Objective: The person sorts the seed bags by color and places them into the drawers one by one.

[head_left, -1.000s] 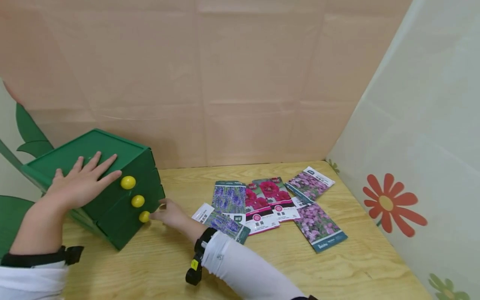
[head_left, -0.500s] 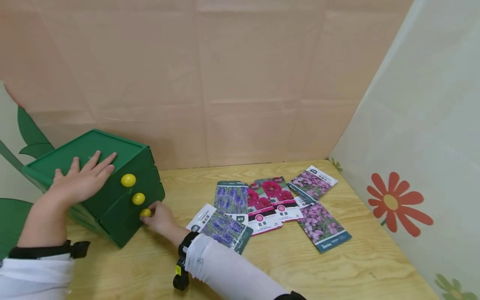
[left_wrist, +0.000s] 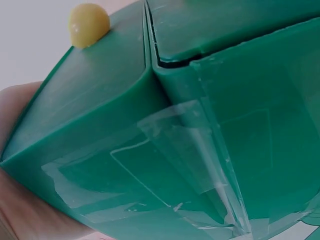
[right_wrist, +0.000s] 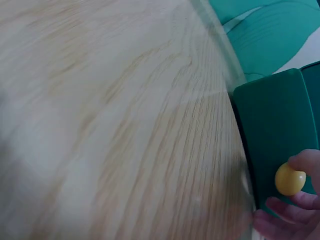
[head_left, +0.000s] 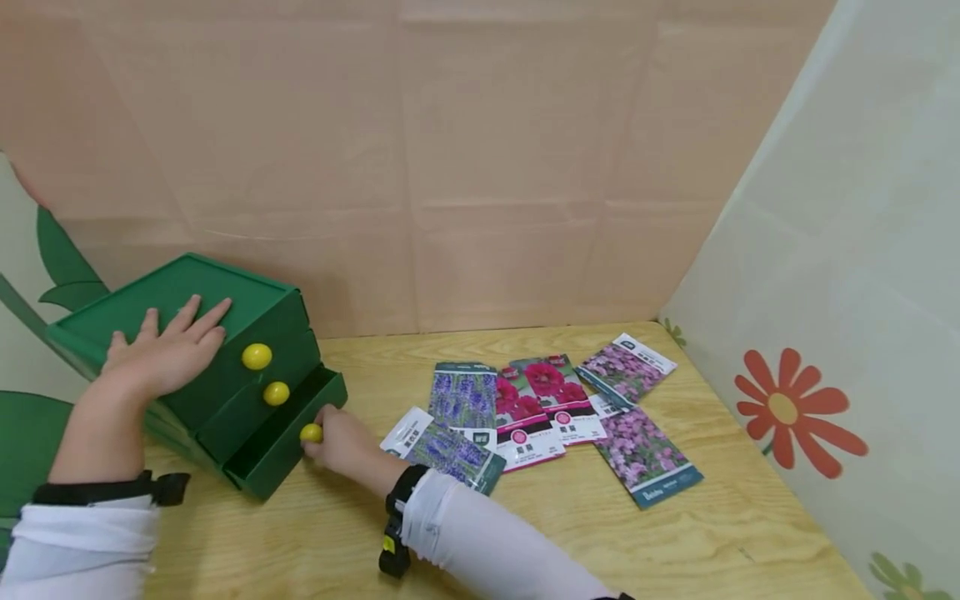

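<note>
A green cabinet (head_left: 225, 375) with three drawers and yellow knobs stands at the left of the table. Its bottom drawer (head_left: 288, 442) is pulled partway out, and its inside shows dark. My right hand (head_left: 345, 446) pinches the yellow knob (head_left: 311, 432) of that drawer; in the right wrist view, thumb and fingers meet around the knob (right_wrist: 290, 180). My left hand (head_left: 165, 354) rests with spread fingers on the cabinet's top. From the left wrist, the cabinet's taped side (left_wrist: 125, 165) fills most of the view. The upper two drawers are closed.
Several flower seed packets lie right of the cabinet: purple lavender ones (head_left: 461, 396), red ones (head_left: 547, 387) and pink ones (head_left: 637, 446), partly overlapping. A pinkish covering (head_left: 517, 167) hangs behind the wooden table (head_left: 600, 542). A flower-printed sheet (head_left: 847, 275) bounds the right side.
My right hand first reached the bottom knob, then took hold of it and drew the bottom drawer outward to the right. My left hand has stayed on the cabinet's top.
</note>
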`<act>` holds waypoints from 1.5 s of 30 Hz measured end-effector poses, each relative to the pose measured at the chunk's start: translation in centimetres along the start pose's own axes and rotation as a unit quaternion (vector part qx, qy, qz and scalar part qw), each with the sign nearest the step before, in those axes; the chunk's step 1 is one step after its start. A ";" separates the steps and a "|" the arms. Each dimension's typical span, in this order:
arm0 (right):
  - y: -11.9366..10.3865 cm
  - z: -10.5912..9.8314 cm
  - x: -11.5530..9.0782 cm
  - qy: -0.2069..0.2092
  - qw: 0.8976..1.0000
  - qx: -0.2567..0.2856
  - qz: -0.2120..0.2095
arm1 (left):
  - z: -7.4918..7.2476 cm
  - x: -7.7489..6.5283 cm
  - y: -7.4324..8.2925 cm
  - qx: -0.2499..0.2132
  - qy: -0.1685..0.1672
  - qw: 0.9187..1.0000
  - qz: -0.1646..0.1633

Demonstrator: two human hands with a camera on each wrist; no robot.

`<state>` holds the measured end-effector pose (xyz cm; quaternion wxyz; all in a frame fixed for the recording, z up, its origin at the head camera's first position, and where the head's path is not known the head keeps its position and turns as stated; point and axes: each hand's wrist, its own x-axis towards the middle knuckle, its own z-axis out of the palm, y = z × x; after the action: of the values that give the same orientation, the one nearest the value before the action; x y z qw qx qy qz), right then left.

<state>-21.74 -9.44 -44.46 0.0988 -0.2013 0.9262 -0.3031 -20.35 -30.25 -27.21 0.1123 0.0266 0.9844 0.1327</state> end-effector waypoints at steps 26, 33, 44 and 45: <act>4.1 -3.8 -7.1 0.006 0.969 -0.218 -0.113 | 0.2 0.1 0.3 0.003 0.009 1.000 -0.004; 4.7 -4.0 -7.4 0.004 0.972 -0.200 -0.122 | 0.1 0.0 0.1 0.006 0.008 1.000 -0.006; 8.5 -7.1 -8.0 0.026 0.985 -0.155 -0.067 | 0.0 0.0 0.2 0.006 0.010 1.000 -0.004; 9.1 -7.5 -8.1 0.027 0.985 -0.158 -0.062 | 0.0 0.0 0.2 0.006 0.010 1.000 -0.004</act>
<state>-19.56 4.67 -43.47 0.0217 -0.2629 0.9505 -0.1641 -20.38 -30.07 -27.21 0.1025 0.0219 0.9864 0.1269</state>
